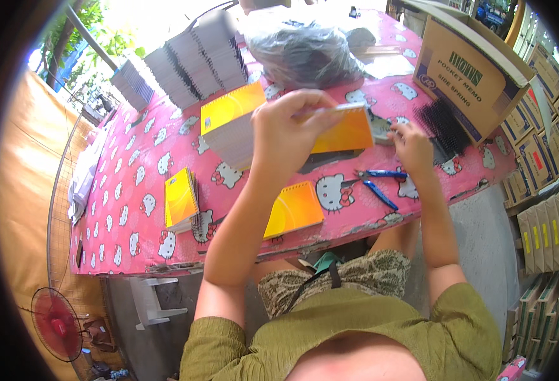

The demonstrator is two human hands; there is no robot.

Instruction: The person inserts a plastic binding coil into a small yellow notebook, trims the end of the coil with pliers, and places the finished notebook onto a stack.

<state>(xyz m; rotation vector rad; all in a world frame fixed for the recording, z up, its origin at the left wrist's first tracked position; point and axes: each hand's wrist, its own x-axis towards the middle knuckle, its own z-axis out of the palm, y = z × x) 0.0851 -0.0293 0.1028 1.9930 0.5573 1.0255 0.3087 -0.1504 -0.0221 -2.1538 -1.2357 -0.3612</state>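
Observation:
My left hand (297, 120) is closed on a small orange-yellow spiral notepad (344, 130), raised above the table. My right hand (412, 145) is to its right, fingertips pinched together; what they hold, if anything, is too small to make out. Beyond those fingers lies a greyish object (381, 131), partly hidden. Blue-handled pliers (382, 173) rest with handles spread just left of my right wrist. Another orange-yellow notepad (297, 206) lies flat near the front edge, partly behind my left forearm. A tall stack of yellow-covered pads (228, 136) stands beyond my left wrist.
A short pile of yellow notepads (181, 200) sits at left on the pink patterned tablecloth (124, 222). Tall paper stacks (193, 60) and a plastic-wrapped bundle (305, 54) stand farther back. Black binding coils (443, 126) lie beside an open carton (466, 76). A red fan (57, 325) stands lower left.

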